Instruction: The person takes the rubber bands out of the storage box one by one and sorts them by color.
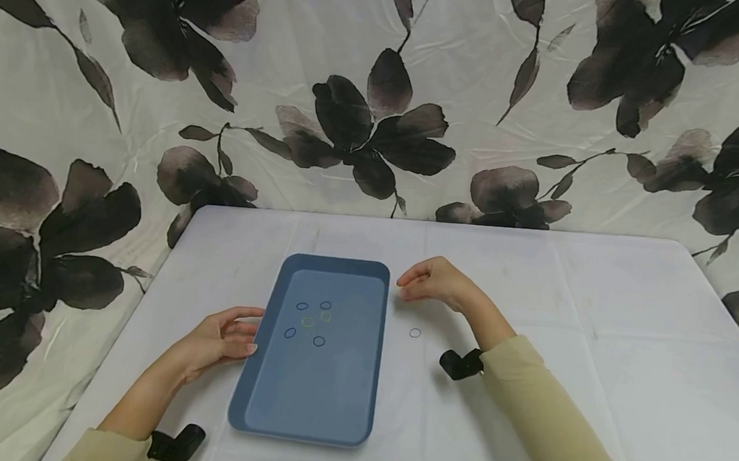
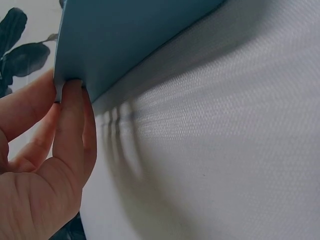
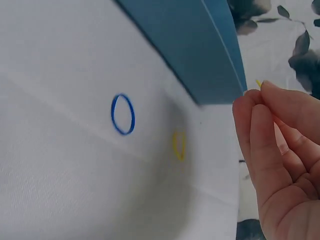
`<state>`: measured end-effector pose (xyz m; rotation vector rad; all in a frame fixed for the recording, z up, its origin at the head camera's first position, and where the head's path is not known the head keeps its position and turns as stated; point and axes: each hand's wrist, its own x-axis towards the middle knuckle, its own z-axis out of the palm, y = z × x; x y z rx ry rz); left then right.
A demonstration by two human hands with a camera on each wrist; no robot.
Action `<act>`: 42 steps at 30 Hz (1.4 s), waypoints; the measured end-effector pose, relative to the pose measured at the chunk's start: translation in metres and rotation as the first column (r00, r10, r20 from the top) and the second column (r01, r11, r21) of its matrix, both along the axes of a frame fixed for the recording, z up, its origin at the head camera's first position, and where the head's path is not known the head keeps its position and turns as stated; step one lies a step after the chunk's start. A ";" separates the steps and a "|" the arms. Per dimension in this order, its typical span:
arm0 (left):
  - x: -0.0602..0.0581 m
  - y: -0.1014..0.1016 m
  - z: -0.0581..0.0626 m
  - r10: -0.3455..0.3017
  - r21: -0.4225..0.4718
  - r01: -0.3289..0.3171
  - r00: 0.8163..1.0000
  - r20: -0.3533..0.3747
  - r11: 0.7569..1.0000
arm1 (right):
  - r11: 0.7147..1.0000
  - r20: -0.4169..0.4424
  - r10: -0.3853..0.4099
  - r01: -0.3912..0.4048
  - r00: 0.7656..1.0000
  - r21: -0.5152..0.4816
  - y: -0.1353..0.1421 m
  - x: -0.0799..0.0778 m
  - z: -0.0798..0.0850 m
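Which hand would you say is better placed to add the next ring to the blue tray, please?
Right, I'd judge: the right hand pinches a small yellow item, perhaps a ring, just beside the blue tray, while the left hand holds the tray's opposite edge.

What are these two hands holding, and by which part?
The left hand holds the blue tray by its left edge. The right hand pinches what looks like a yellow ring; the pinched part is hidden.
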<state>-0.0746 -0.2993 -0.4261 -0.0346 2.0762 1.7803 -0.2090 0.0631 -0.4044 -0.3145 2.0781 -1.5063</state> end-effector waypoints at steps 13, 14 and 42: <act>0.000 -0.002 -0.001 -0.010 0.006 0.011 1.000 -0.013 1.000 | 0.999 0.004 -0.017 0.017 1.000 0.033 0.029 -0.002 -0.010; 0.000 -0.002 -0.001 -0.011 0.006 0.011 1.000 -0.014 1.000 | 0.999 0.004 -0.018 0.018 1.000 0.036 0.031 -0.002 -0.011; 0.001 -0.002 -0.002 -0.004 0.008 0.004 1.000 -0.017 1.000 | 0.986 0.010 -0.066 0.064 0.998 0.156 0.041 -0.003 -0.030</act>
